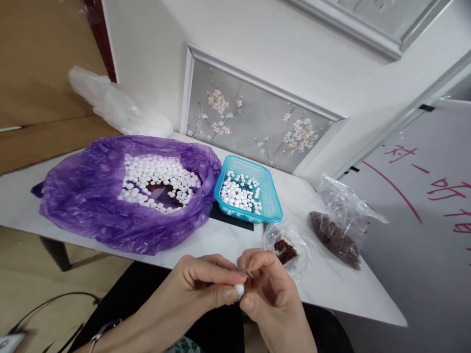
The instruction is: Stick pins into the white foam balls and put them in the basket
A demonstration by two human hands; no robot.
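Between the thumb and forefinger of my left hand (209, 284) is a small white foam-like ball (239, 289). My right hand (270, 294) is curled close against it, its thumb beside the ball. A thin, shiny thing (250, 273) shows at the right fingertips; it is too small to name. Both hands are held in front of the table's near edge. Beyond them, a blue plastic basket (272, 198) holds many similar white balls. Right of the hands, a clear plastic bag (301, 245) lies open around small reddish-brown pieces (285, 252).
A large open purple plastic bag (84, 191) of white balls covers the left of the white table (353, 294). A clear bag of brown material (334, 238) lies at the right. A whitish plastic bag (121, 108) and a framed wall panel (257, 113) are behind.
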